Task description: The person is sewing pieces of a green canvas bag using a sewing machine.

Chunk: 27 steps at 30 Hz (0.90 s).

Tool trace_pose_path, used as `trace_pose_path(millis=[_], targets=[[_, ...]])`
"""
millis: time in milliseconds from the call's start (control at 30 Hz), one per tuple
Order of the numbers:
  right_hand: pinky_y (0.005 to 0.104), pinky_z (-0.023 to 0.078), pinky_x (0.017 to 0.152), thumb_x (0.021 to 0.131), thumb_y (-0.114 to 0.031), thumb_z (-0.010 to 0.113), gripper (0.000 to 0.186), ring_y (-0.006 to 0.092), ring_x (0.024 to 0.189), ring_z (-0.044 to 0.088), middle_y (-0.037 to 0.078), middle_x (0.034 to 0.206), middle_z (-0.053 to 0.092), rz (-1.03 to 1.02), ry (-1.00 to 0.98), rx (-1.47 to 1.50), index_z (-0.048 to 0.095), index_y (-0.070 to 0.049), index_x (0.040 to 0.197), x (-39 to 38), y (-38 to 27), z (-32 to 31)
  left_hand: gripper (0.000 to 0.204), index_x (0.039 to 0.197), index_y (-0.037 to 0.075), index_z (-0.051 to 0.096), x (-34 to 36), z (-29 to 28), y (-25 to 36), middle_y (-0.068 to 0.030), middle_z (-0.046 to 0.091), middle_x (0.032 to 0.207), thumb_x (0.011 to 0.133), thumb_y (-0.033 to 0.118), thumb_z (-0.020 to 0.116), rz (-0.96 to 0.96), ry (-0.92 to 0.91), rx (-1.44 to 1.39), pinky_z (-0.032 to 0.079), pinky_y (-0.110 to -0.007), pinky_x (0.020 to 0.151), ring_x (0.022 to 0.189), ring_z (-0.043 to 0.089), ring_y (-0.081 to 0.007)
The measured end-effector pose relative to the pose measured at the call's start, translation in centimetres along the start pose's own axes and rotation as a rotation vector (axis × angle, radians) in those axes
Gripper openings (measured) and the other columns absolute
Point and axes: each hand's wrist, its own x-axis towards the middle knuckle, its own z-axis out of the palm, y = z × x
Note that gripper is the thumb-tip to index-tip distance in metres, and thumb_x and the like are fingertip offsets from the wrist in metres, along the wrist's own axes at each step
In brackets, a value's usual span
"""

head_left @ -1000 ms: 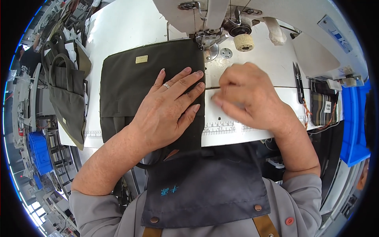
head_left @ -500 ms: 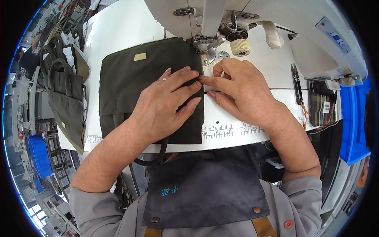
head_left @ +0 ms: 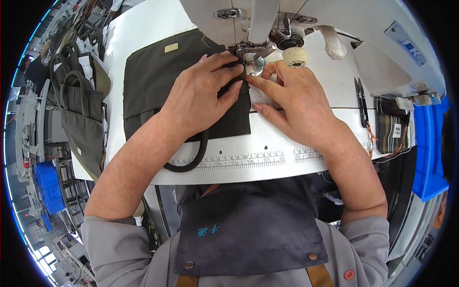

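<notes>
A dark olive fabric bag panel (head_left: 150, 71) lies flat on the white sewing table, its right edge at the presser foot (head_left: 245, 56) of the sewing machine (head_left: 330, 14). A small pale label (head_left: 171, 47) sits near its far edge, and a rounded dark handle (head_left: 202, 150) loops out over the near side. My left hand (head_left: 203, 93) rests on the panel with fingers spread, fingertips close to the foot. At the panel's right edge, my right hand (head_left: 294, 98) touches the fabric with its index fingertip; its thumb stands apart on the table.
Black thread snips (head_left: 361, 103) lie at the right, beside a striped fabric piece (head_left: 391, 125). More olive bag pieces with handles (head_left: 79, 103) hang over the table's left side. A printed ruler strip (head_left: 267, 159) runs along the front edge. Blue bins (head_left: 430, 153) stand beyond the right end.
The panel has slid away from me, under the machine head, and its near edge has moved off the table's front. Both hands have moved forward with it; more of the handle shows.
</notes>
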Motion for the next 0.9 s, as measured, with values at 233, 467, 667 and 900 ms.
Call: trace_pose_path(millis=[233, 467, 667, 900], targets=[[0.0394, 0.047, 0.080, 0.083, -0.017, 0.079, 0.031, 0.0245, 0.094, 0.062, 0.005, 0.103, 0.063, -0.043, 0.075, 0.053, 0.073, -0.008, 0.112, -0.2, 0.4, 0.1, 0.030, 0.115, 0.004, 0.077, -0.3, -1.8, 1.2, -0.0126, 0.071, 0.128, 0.088, 0.017, 0.079, 0.033, -0.077, 0.094, 0.045, -0.053, 0.114, 0.126, 0.065, -0.0324], [0.0377, 0.046, 0.074, 0.083, -0.013, 0.078, 0.017, 0.0218, 0.083, 0.064, 0.003, 0.093, 0.064, -0.111, 0.095, 0.104, 0.078, -0.010, 0.100, -0.3, 0.4, 0.1, 0.050, 0.130, 0.006, 0.070, -3.7, -2.2, 3.2, -0.0108, 0.062, 0.146, 0.085, 0.023, 0.082, -0.027, -0.203, 0.001, 0.034, -0.058, 0.120, 0.141, 0.054, -0.0315], [0.0382, 0.047, 0.077, 0.086, -0.017, 0.077, 0.019, 0.0225, 0.083, 0.063, 0.004, 0.093, 0.063, -0.082, 0.051, 0.093, 0.078, -0.009, 0.103, -0.2, 0.4, -0.1, 0.047, 0.131, 0.006, 0.070, -3.0, -1.7, 2.0, -0.0093, 0.062, 0.145, 0.087, 0.020, 0.079, -0.012, -0.167, 0.053, 0.033, -0.059, 0.122, 0.141, 0.054, -0.0300], [0.0382, 0.046, 0.080, 0.087, -0.020, 0.077, 0.032, 0.0229, 0.088, 0.062, 0.005, 0.095, 0.061, -0.026, 0.018, 0.056, 0.076, -0.008, 0.116, -0.1, 0.3, -0.1, 0.044, 0.131, 0.008, 0.071, -1.4, -1.1, 0.1, -0.0090, 0.064, 0.144, 0.089, 0.018, 0.077, -0.011, -0.130, 0.070, 0.033, -0.061, 0.122, 0.141, 0.054, -0.0290]])
